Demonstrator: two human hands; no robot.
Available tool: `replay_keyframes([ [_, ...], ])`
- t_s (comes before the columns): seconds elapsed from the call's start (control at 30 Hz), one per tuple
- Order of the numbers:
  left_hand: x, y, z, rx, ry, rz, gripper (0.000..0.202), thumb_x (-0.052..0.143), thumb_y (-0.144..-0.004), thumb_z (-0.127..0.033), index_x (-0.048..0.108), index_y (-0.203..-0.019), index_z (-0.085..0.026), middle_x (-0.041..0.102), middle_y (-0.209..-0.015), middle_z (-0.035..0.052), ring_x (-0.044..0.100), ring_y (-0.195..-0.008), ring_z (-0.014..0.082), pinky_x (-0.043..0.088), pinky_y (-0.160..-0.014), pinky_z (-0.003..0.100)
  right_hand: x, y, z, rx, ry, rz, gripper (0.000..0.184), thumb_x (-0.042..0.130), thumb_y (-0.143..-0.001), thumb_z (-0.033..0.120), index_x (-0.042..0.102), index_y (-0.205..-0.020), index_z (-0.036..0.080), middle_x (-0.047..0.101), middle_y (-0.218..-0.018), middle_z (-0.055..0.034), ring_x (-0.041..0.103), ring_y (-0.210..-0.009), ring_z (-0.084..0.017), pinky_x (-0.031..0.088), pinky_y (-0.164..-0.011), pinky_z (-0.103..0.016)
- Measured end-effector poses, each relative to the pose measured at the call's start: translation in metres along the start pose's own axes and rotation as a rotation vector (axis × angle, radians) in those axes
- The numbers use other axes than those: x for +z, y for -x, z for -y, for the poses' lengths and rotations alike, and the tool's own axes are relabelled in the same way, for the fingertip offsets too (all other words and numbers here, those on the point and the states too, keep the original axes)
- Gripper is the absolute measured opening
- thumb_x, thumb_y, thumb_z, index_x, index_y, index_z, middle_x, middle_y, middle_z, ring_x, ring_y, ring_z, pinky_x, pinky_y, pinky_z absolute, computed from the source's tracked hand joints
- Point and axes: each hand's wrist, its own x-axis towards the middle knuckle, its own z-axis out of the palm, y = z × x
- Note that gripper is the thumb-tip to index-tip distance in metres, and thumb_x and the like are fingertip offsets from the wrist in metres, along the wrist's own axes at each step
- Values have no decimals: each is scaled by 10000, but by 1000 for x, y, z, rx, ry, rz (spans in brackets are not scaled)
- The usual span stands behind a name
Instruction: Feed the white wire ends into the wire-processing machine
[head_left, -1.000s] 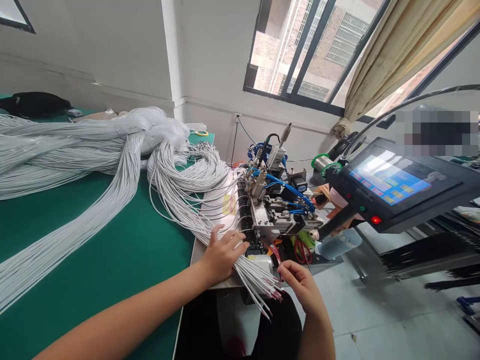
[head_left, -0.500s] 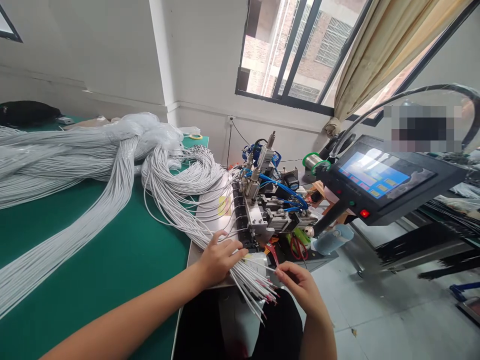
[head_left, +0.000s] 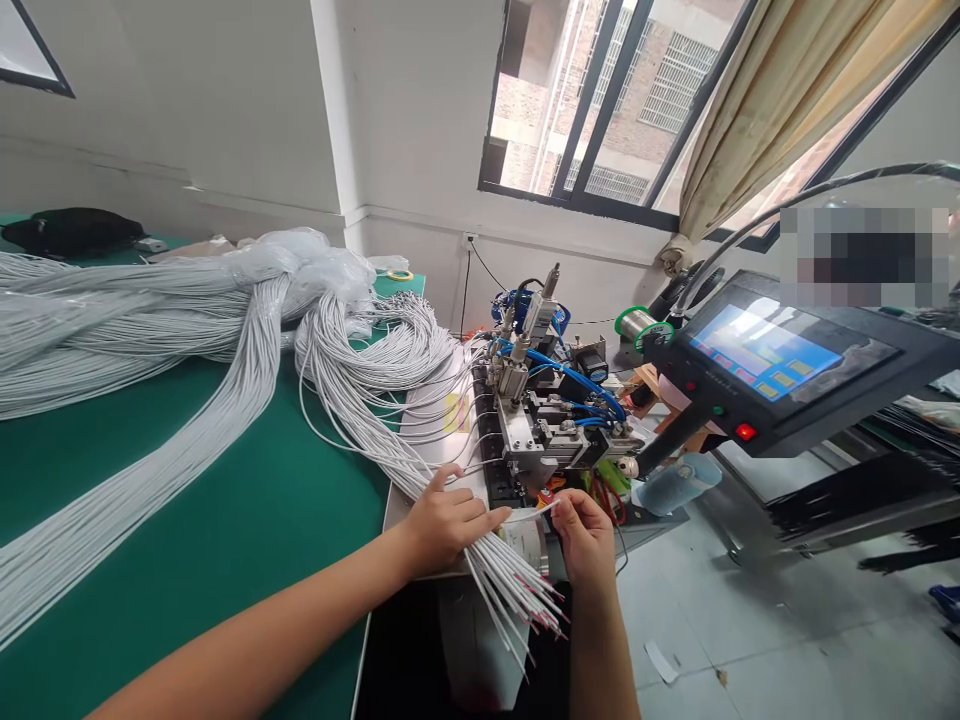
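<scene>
A thick bundle of white cables (head_left: 517, 590) reaches over the front edge of the bench, its loose ends fanned out with reddish tips. My left hand (head_left: 452, 520) lies across this bundle, fingers wrapped over it and pressing it near the metal plate. One cable is drawn apart from the rest; my right hand (head_left: 585, 530) pinches its end between thumb and fingers, to the right of the bundle. Just beyond both hands stands a bench machine (head_left: 525, 400) with cylinders and blue air hoses. Several single cables run into the black strip along its left side.
A green table (head_left: 300, 520) carries large hanks of white cable (head_left: 180, 430) partly in plastic. At right a control screen (head_left: 765, 350) stands on an arm, with a solder wire spool (head_left: 643, 328) behind. A blue container (head_left: 679, 485) and red-handled scissors (head_left: 611, 497) sit beside the machine.
My right hand has moved up towards the machine, carrying the single cable's end with it. My left hand stays on the bundle. The view has shifted slightly.
</scene>
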Motion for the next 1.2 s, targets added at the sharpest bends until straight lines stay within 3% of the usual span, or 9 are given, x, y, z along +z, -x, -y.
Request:
replay_keyframes([
  [0.13,3,1,1,23,6,40,317,415,-923,-146,588,-1177,-220,668,-792,-23,547,-653,100,235,-980,400,2,-5,-4,22,-47,6,269,801,-662,420,676,-667,181,574,-636,-6,481,-553,-118,414,-498,-224],
  [0.4,2,-3,1,-8,-40,14,383,419,-898,-115,571,-1223,-249,600,-669,-47,511,-617,107,235,-954,393,-4,-12,-8,4,-20,8,258,787,-680,419,684,-664,183,567,-594,3,435,-483,-101,368,-452,-218],
  [0.6,4,-4,0,-82,-66,-57,341,410,-866,-104,624,-1106,-218,608,-676,-19,522,-663,135,228,-915,407,-14,-21,-4,-90,430,89,248,695,-782,416,702,-747,171,652,-691,-39,561,-650,-181,440,-618,-268],
  [0.8,6,-3,-1,-140,-73,-23,309,446,-797,-133,638,-1030,-200,604,-671,5,528,-677,161,236,-887,417,-11,-27,-10,-154,705,220,303,570,-865,429,648,-739,165,585,-654,-18,499,-605,-167,371,-570,-259],
  [0.97,8,-3,-1,-170,-88,-13,288,463,-770,-135,643,-986,-195,593,-655,5,532,-679,169,229,-898,423,-7,-33,-20,-102,668,280,335,547,-868,438,548,-656,177,450,-583,25,404,-563,-138,311,-539,-245],
  [1.2,10,-3,-1,-206,-98,1,276,466,-745,-145,642,-952,-195,596,-658,15,524,-697,182,224,-920,438,-7,-36,-25,-38,544,307,349,591,-833,455,506,-631,183,397,-597,32,364,-578,-134,285,-541,-243],
])
